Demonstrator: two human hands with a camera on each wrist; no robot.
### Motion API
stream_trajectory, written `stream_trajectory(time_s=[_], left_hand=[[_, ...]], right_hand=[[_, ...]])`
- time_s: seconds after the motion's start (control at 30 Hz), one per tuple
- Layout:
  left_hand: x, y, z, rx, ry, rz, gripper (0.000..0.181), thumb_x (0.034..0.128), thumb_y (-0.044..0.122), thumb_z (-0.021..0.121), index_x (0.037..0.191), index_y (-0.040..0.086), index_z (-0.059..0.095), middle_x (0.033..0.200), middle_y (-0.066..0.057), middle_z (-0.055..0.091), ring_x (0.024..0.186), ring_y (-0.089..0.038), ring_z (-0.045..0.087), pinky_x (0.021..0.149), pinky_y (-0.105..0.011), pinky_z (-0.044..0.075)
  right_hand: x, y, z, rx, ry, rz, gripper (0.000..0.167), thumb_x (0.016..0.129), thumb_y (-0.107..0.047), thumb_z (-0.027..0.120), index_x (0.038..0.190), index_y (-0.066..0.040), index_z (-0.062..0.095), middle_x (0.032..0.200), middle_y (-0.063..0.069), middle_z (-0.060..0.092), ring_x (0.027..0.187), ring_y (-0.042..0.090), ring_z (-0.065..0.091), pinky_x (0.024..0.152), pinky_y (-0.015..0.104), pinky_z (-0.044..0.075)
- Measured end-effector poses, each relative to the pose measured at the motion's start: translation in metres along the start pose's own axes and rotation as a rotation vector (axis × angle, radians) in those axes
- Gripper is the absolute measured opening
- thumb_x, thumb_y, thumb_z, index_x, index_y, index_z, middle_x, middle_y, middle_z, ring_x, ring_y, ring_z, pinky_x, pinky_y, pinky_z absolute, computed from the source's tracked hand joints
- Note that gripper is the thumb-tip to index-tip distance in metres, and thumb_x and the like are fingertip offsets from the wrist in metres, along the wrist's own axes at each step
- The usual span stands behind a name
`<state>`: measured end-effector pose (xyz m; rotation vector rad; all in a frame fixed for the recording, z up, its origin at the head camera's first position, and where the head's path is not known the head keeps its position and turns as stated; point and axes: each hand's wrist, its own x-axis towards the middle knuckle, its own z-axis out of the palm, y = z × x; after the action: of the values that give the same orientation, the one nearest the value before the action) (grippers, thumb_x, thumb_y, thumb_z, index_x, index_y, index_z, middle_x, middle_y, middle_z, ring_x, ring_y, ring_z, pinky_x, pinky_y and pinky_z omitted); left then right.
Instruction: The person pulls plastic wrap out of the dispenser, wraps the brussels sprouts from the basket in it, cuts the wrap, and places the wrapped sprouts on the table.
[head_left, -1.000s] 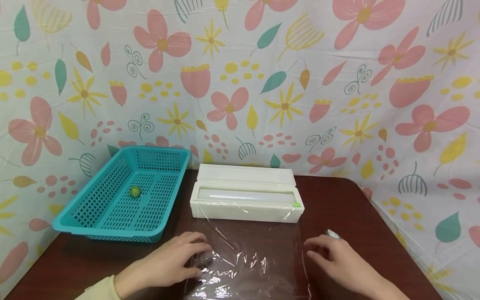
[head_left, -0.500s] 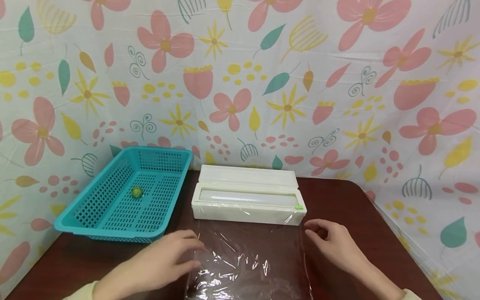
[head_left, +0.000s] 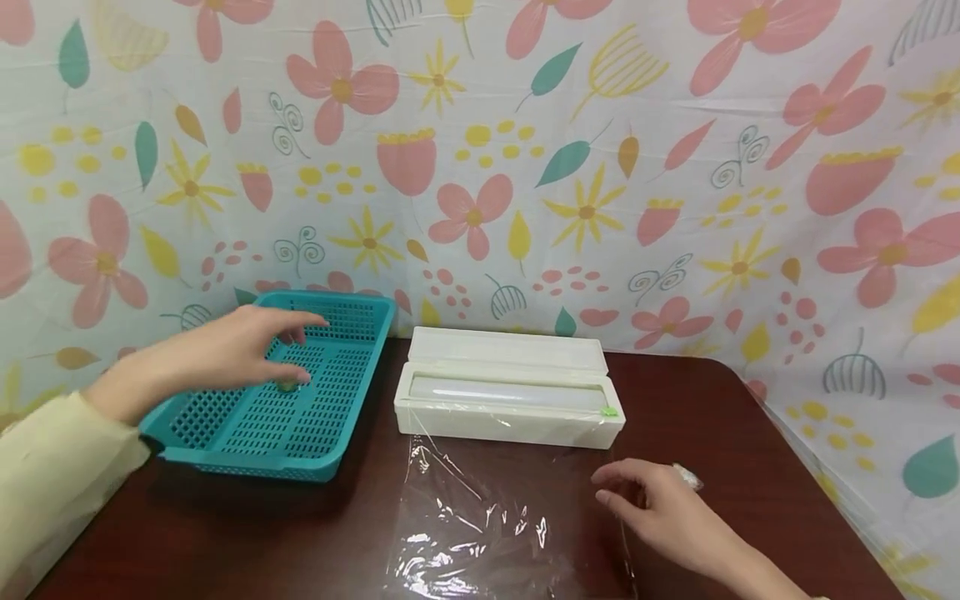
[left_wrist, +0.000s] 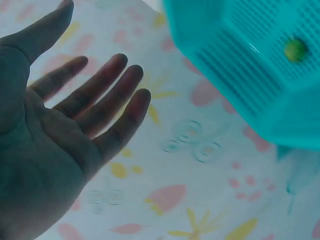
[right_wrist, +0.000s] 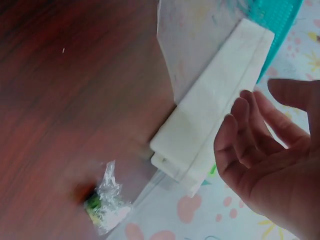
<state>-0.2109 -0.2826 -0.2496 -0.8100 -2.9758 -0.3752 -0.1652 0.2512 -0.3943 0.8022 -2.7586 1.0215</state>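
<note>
My left hand (head_left: 225, 346) is over the teal perforated basket (head_left: 326, 425), its fingers spread and holding nothing. Partly hidden beneath its thumb is a small round green-yellow item (head_left: 287, 386), seen whole in the left wrist view (left_wrist: 295, 50). A sheet of clear cling film (head_left: 480, 521) runs over the table from a white dispenser box (head_left: 510, 427) with its lid raised. Beside the film's right edge is my right hand (head_left: 663, 508), fingers loosely bent, nothing gripped. Behind that hand sits a small film-wrapped bundle (right_wrist: 107, 205) with something green inside.
The dark red-brown table (head_left: 697, 408) ends in a rounded corner at the back right. A flower-printed cloth (head_left: 480, 167) hangs behind it and along the sides. A green slider (head_left: 610, 412) sits at the box's right end.
My left hand has left the film's left edge and moved up and left over the basket. My right hand stays near the film's right edge. The head view has shifted slightly.
</note>
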Motion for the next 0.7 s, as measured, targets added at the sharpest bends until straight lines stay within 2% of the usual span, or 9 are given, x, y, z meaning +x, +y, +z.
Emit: stream_trajectory(time_s=[0.13,0.23,0.33,0.43,0.53,0.63,0.7], left_hand=[[0.023,-0.031,0.001,-0.012,-0.149,0.028,0.069,0.0851,0.031,0.09,0.144,0.005,0.064,0.133,-0.013,0.068,0.12,-0.037,0.064,0.091,-0.053,0.056],[0.035,-0.049,0.011,-0.043,-0.252,0.027,0.068,0.0837,0.029,0.091,0.143,0.007,0.066,0.14,-0.018,0.064,0.127,-0.044,0.059,0.088,-0.048,0.058],[0.043,-0.063,0.021,-0.058,-0.321,0.015,0.069,0.0832,0.027,0.092,0.144,0.007,0.065,0.141,-0.022,0.063,0.128,-0.049,0.057,0.085,-0.046,0.059],[0.05,-0.073,0.027,-0.075,-0.365,0.002,0.07,0.0828,0.023,0.092,0.145,0.006,0.064,0.14,-0.026,0.062,0.125,-0.051,0.058,0.085,-0.047,0.059],[0.056,-0.079,0.031,-0.097,-0.396,-0.02,0.069,0.0823,0.018,0.092,0.144,0.006,0.064,0.141,-0.028,0.06,0.123,-0.053,0.06,0.084,-0.047,0.06],[0.06,-0.085,0.033,-0.089,-0.408,-0.048,0.067,0.0816,0.014,0.092,0.143,0.006,0.066,0.14,-0.03,0.06,0.116,-0.049,0.064,0.078,-0.042,0.061],[0.061,-0.091,0.036,-0.072,-0.409,-0.077,0.065,0.0813,0.011,0.092,0.141,0.006,0.067,0.139,-0.031,0.061,0.1,-0.044,0.068,0.07,-0.039,0.059]], right_hand=[[-0.005,0.002,0.005,-0.018,-0.06,-0.087,0.01,0.097,-0.015,0.078,0.107,-0.015,0.076,0.087,-0.019,0.063,0.07,0.001,0.055,0.06,0.024,0.05],[-0.009,0.004,0.006,-0.008,-0.116,-0.07,0.012,0.098,-0.019,0.077,0.109,-0.016,0.075,0.088,-0.021,0.063,0.07,0.0,0.055,0.061,0.024,0.049],[-0.013,0.008,0.005,0.007,-0.188,-0.026,0.015,0.099,-0.023,0.076,0.112,-0.016,0.075,0.094,-0.018,0.066,0.072,0.0,0.056,0.064,0.026,0.051],[-0.017,0.012,0.004,0.004,-0.257,0.006,0.018,0.099,-0.028,0.077,0.113,-0.017,0.075,0.101,-0.015,0.07,0.082,0.001,0.06,0.07,0.029,0.054],[-0.022,0.015,0.001,-0.022,-0.278,0.019,0.019,0.097,-0.031,0.078,0.112,-0.019,0.076,0.106,-0.015,0.072,0.091,0.001,0.063,0.076,0.032,0.056],[-0.026,0.016,-0.001,-0.016,-0.283,0.039,0.02,0.097,-0.031,0.079,0.111,-0.019,0.076,0.105,-0.016,0.071,0.089,0.001,0.063,0.075,0.032,0.056],[-0.027,0.016,-0.001,-0.002,-0.282,0.041,0.019,0.097,-0.03,0.079,0.111,-0.019,0.076,0.103,-0.016,0.071,0.085,0.0,0.061,0.072,0.031,0.055]])
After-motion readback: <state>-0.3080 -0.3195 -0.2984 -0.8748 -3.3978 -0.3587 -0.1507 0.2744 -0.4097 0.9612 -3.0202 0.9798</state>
